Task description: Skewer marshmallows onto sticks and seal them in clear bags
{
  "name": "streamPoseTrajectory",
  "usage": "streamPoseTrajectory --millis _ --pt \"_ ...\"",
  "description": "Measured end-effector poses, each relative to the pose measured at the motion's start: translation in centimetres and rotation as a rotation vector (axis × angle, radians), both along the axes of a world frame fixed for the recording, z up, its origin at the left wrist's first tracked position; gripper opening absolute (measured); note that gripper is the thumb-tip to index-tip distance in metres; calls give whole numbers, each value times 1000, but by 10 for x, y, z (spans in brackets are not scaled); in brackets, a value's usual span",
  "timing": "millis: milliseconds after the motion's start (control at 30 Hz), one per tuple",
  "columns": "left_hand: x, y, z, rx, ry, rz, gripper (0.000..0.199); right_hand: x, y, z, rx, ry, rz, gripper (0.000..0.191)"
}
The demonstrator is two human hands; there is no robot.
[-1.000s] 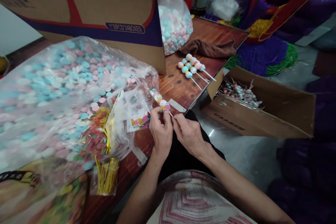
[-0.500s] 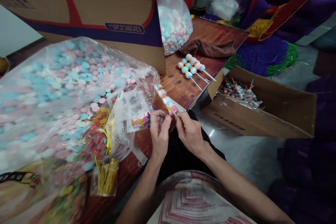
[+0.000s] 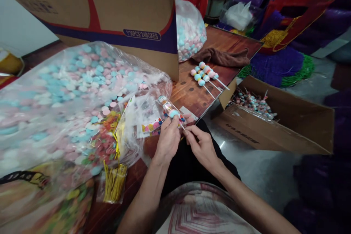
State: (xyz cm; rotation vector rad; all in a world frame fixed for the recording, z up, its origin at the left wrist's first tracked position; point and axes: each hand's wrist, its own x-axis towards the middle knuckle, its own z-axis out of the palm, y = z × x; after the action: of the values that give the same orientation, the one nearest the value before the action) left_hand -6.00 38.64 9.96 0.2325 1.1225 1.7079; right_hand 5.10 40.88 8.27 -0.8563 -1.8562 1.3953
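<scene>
A candy skewer in a clear printed wrapper (image 3: pixel 168 106) slants across my lap by the table edge. My left hand (image 3: pixel 170 137) is wrapped round its lower part, thumb on top. My right hand (image 3: pixel 199 142) pinches the thin white stick below the wrapper. Just left of my hands lie flat printed wrappers (image 3: pixel 150 126) on the table. Several bare candy skewers (image 3: pixel 204 74) rest side by side further back, their white sticks pointing right.
A big bag of pastel candies (image 3: pixel 82 76) covers the left, with gold twist ties (image 3: pixel 114 184) in front. A tall carton (image 3: pixel 109 11) stands behind. A brown cloth (image 3: pixel 223 57) lies at the back. On the right, an open box (image 3: pixel 285 131) holds wrapped skewers.
My left hand has closed round the wrapped candy, and my right fingers have moved down to the stick. The view has shifted, so the surroundings sit slightly lower and further right.
</scene>
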Motion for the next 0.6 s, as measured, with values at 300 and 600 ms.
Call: streamPoseTrajectory --millis 300,600 --pt "7 -12 -7 7 170 -29 28 -9 -9 9 -273 157 -13 32" --pt "6 -31 -2 62 347 48 30 -28 -14 17 -749 332 -56 44"
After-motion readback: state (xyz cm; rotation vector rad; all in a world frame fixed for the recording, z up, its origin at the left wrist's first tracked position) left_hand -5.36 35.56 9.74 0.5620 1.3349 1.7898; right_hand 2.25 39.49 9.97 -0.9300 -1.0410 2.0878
